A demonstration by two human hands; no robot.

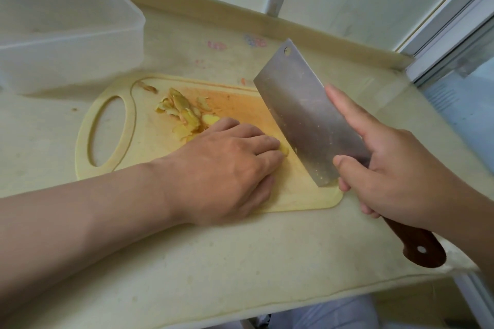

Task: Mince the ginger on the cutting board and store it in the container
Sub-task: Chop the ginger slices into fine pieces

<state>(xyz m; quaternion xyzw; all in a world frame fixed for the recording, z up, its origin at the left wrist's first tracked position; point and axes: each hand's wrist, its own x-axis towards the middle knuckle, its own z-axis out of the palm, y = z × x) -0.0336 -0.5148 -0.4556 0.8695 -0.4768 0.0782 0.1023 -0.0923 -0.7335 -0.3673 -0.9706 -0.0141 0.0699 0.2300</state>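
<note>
A pale yellow cutting board (149, 147) with an oval handle hole lies on the counter. Several thin ginger slices (184, 112) are piled on its left-middle part. My left hand (227, 165) lies knuckles up on the board, its fingers curled over a ginger piece (284, 150) that mostly hides beneath them. My right hand (401, 165) grips the cleaver (307, 115) by its brown wooden handle, forefinger stretched along the blade's side. The blade stands on edge right beside the fingertips of my left hand. A translucent white plastic container (66, 35) sits at the back left.
The cream counter (240, 262) ends at a front edge near the bottom. A raised backsplash lip (219, 12) runs along the wall behind the board. A window frame (449, 24) stands at the right.
</note>
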